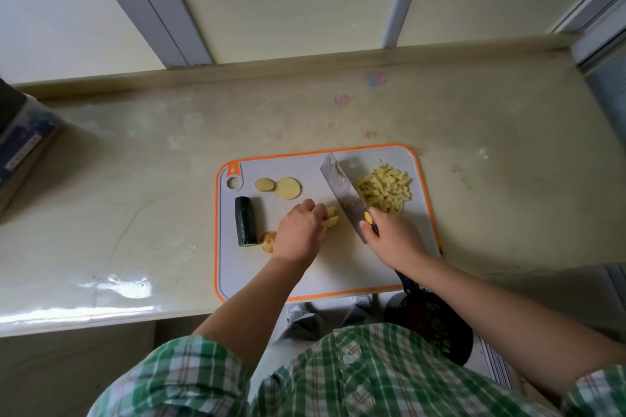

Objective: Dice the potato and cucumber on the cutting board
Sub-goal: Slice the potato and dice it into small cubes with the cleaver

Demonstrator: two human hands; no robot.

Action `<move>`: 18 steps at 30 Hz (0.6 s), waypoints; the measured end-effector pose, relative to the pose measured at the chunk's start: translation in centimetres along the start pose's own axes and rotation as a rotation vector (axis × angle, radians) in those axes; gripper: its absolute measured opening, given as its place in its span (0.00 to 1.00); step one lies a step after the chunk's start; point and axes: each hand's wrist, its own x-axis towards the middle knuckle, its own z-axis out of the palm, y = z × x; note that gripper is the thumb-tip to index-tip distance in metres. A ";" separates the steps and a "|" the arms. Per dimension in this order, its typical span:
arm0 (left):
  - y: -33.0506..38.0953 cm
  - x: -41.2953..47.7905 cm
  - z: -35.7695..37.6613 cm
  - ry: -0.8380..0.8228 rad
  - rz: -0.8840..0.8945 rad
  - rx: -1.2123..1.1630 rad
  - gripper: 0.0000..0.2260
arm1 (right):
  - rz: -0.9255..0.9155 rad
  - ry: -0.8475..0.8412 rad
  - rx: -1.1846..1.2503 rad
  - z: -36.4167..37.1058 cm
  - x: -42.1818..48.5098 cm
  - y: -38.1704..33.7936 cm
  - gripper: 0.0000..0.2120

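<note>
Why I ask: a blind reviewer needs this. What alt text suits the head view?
A person dices potato on an orange-rimmed cutting board: the right hand grips a cleaver, the left hand holds potato pieces beside its blade. Diced potato is piled far right; two round slices and a cucumber piece lie left.

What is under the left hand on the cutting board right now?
Some potato slices stick out past the fingertips of the left hand, and a potato chunk shows at its wrist side, beside the cucumber. Whatever lies beneath the palm is covered.
</note>
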 end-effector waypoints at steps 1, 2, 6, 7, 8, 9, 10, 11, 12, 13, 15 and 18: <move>0.1 -0.2 0.1 -0.008 0.015 0.030 0.10 | -0.002 0.002 0.005 0.0 0.0 0.0 0.12; 0.1 -0.4 0.3 -0.014 0.026 0.058 0.11 | -0.003 0.002 0.009 0.0 0.0 0.0 0.12; -0.3 -0.9 0.8 0.009 -0.036 0.007 0.16 | -0.013 -0.012 0.021 0.2 -0.4 -0.1 0.13; -0.4 -0.9 0.8 0.025 -0.061 -0.029 0.18 | -0.014 -0.012 0.019 0.2 -0.5 -0.1 0.13; -0.5 -0.8 0.8 0.036 -0.079 -0.059 0.21 | -0.013 -0.010 0.017 0.3 -0.5 -0.1 0.13; -0.5 -0.7 0.7 0.036 -0.092 -0.081 0.23 | -0.012 -0.004 0.013 0.4 -0.6 -0.1 0.13; -0.6 -0.5 0.7 0.024 -0.103 -0.097 0.24 | -0.011 0.002 0.012 0.5 -0.7 -0.2 0.12; -0.5 -0.3 0.6 0.007 -0.111 -0.113 0.23 | -0.013 0.007 0.008 0.7 -0.7 -0.3 0.12; -0.5 -0.1 0.6 -0.009 -0.118 -0.130 0.22 | -0.015 0.008 0.003 0.8 -0.7 -0.3 0.11; -0.4 0.1 0.6 -0.017 -0.127 -0.146 0.21 | -0.020 0.006 -0.004 1.0 -0.7 -0.5 0.11; -0.1 0.2 0.6 -0.014 -0.139 -0.172 0.20 | -0.024 0.000 -0.017 1.1 -0.7 -0.7 0.10; 0.1 0.1 0.8 0.005 -0.148 -0.207 0.19 | -0.023 -0.001 -0.022 0.7 -0.6 -0.6 0.09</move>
